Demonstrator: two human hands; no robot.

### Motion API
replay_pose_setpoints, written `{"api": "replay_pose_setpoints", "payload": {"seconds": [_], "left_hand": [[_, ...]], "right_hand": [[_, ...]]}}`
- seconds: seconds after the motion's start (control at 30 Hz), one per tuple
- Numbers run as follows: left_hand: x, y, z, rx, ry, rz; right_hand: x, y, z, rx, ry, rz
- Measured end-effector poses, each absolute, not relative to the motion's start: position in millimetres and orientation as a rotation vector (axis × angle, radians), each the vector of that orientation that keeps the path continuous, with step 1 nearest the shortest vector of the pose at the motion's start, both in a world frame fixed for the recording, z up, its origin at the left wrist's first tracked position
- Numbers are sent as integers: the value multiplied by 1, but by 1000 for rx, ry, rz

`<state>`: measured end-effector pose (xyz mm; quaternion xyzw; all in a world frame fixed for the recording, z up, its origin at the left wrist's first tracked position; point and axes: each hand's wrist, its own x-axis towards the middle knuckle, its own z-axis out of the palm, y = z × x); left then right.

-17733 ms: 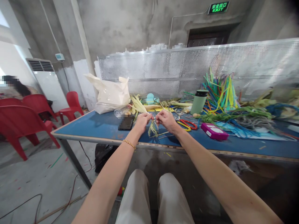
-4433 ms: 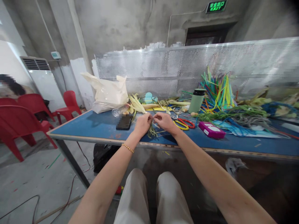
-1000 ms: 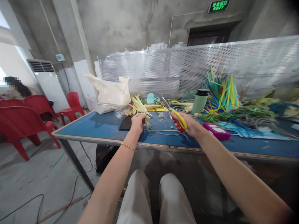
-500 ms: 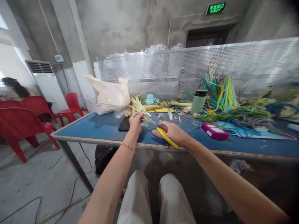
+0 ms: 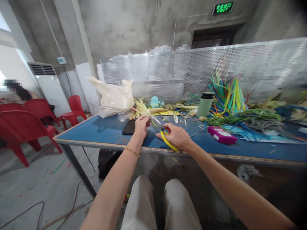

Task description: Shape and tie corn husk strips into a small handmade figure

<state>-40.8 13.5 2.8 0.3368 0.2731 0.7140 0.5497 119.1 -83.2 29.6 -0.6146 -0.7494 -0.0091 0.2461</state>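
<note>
My right hand (image 5: 177, 137) grips yellow-and-red scissors (image 5: 165, 138), with the blades pointing up-left toward my left hand. My left hand (image 5: 142, 125) is closed in a pinch on a small bundle of pale green husk strips (image 5: 153, 124) above the blue table (image 5: 100, 132). The blade tips sit right at the strips beside my left fingers. A dark phone (image 5: 129, 127) lies just left of my left hand.
A white plastic bag (image 5: 112, 95), corn husks (image 5: 141, 108), a green bottle (image 5: 203, 104), a magenta box (image 5: 221, 134) and a pile of coloured strips and cords (image 5: 230, 99) sit further back. A perforated metal screen (image 5: 192, 70) backs the table. Red chairs (image 5: 26, 124) stand to the left.
My right hand picked the scissors up from the table's right and swung them left to the strips held in my left hand. Earlier both hands worked the strips together.
</note>
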Motion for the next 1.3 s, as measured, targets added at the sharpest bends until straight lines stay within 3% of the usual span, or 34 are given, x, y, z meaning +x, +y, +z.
{"api": "replay_pose_setpoints", "payload": {"seconds": [0.93,1.3], "left_hand": [[-38,13,1,827,669,1619],[-33,7,4,953,643,1592]], "right_hand": [[115,-83,20,-1713,-2054,-353],[124,-81,23,-1678,-2077,-333]]}}
